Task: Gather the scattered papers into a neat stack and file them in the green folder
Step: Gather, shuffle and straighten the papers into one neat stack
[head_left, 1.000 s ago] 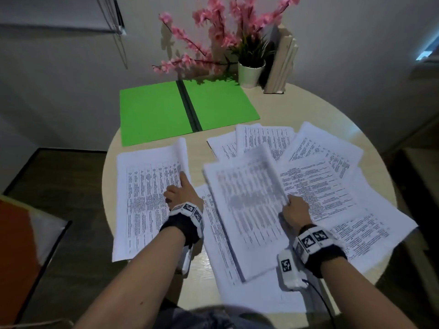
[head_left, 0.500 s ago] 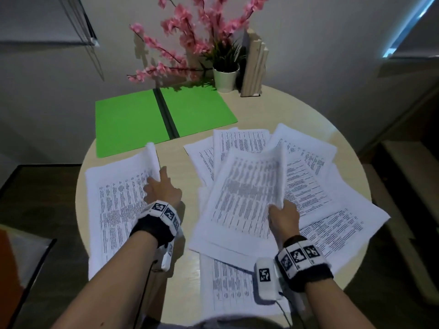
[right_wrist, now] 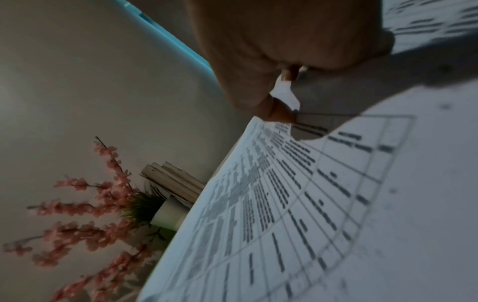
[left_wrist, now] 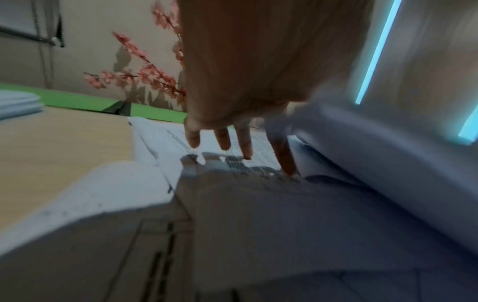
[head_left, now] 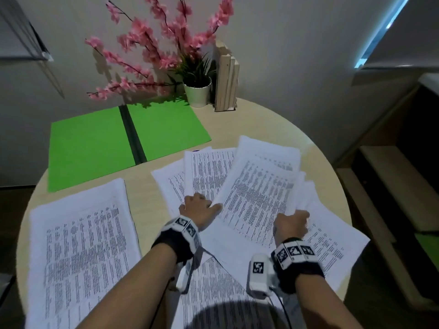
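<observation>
The right hand [head_left: 291,223] had its fingers [right_wrist: 280,111] curled, the thumb pinching the near right corner of a printed sheet [head_left: 256,198] that lay raised and slanted over the other papers. The left hand [head_left: 198,208] was at that sheet's near left edge, its fingers [left_wrist: 245,143] nearly straight and spread apart, tips pointing down onto the page below; the wrist view showed at least two tips touching the print, with the lifted sheet curving up just to their right. Whether the thumb pressed on the held sheet or only lay beside it could not be told.

Beyond and under the fingers, several more loose papers [head_left: 204,172] fanned out, overlapping, and others spread to the right of the right hand and toward the person's body. Well to the left of the left hand lay a separate pile of pages [head_left: 80,248], squarer than the rest. Farther off, past that pile and the fan, the green folder [head_left: 95,143] lay open and flat on the round counter [head_left: 273,124], holding nothing. A potted pink blossom plant [head_left: 197,91] stood behind it.

The step in hand looked like gathering: one sheet lifted, most still scattered, filing not begun. The next move probably called for carrying the pinched sheet across to the left pile or sliding it over its neighbours, squaring edges with the flat left fingers, without dragging loose pages off the counter's near edge.
</observation>
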A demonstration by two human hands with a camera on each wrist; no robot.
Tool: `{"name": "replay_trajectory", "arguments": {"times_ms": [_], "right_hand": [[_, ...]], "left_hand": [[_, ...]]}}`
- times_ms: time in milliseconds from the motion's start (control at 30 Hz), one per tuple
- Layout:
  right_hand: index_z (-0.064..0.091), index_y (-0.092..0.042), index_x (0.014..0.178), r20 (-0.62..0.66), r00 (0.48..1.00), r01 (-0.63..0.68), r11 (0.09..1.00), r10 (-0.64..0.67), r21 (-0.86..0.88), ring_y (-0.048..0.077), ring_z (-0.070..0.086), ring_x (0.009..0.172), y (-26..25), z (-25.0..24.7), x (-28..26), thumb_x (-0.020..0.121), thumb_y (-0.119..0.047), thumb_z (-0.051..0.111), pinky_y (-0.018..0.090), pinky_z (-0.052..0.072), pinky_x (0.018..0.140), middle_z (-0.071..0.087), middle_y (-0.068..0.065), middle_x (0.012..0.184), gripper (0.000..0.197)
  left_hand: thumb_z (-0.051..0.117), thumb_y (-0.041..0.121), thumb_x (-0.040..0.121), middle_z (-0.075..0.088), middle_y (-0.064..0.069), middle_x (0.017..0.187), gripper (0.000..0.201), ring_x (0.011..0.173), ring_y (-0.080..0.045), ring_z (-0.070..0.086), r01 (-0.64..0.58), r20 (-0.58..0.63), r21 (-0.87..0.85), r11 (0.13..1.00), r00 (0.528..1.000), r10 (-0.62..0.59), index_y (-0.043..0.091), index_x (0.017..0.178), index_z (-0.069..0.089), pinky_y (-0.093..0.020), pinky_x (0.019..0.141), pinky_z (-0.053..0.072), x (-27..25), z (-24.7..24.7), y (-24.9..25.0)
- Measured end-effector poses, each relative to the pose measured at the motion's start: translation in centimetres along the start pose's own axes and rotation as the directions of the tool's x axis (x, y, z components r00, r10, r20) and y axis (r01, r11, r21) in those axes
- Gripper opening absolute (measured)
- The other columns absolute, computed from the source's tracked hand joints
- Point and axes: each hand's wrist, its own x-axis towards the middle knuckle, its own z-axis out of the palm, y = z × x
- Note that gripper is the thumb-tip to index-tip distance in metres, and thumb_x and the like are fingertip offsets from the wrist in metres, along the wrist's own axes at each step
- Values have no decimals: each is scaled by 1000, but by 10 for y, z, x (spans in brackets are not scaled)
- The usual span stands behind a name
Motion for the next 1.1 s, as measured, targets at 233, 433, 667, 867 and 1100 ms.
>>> {"name": "replay_trajectory", "arguments": {"times_ms": [233,433,667,867,1100], "right_hand": [[35,-17,102,276,942,270,918,-190,-290,38,48,99,-49,14,23,84,-2,39,41,35,79,45,25,119,24],[30,-16,110,576,765,367,930,-290,-19,25,49,63,-53,58,-13,85,5,38,30,41,50,52,16,107,34],[26,-17,135,639,743,156,980,-197,120,18,50,98,-42,45,-10,83,-22,65,20,54,69,40,4,139,65],[13,-10,146,716,597,304,928,-361,215,25,27,140,-71,23,-40,85,-32,60,23,37,101,20,10,156,80],[57,-3,117,349,517,442,593,-782,673,14,65,104,-157,-26,-110,64,-19,82,33,51,97,71,2,110,60]], "left_hand": [[51,61,79,19,-24,147,95,137,-39,20,513,-77,-435,740,797,-599,-8,139,22,-48,113,23,26,-31,-30],[67,25,81,56,-22,119,60,107,-33,58,340,31,-583,738,917,-397,-8,126,47,-36,87,50,45,-35,-28],[58,15,89,63,-23,101,32,89,-32,61,90,-249,-626,774,918,-309,-7,112,59,-29,73,43,18,-75,-22],[63,15,85,57,-13,82,31,74,-19,52,-282,-536,-589,758,837,-105,-7,106,63,-23,54,41,-22,-152,-17],[68,11,77,51,-1,123,49,78,21,59,-747,-782,-530,402,614,111,13,123,50,-5,87,44,-94,-208,12]]}}
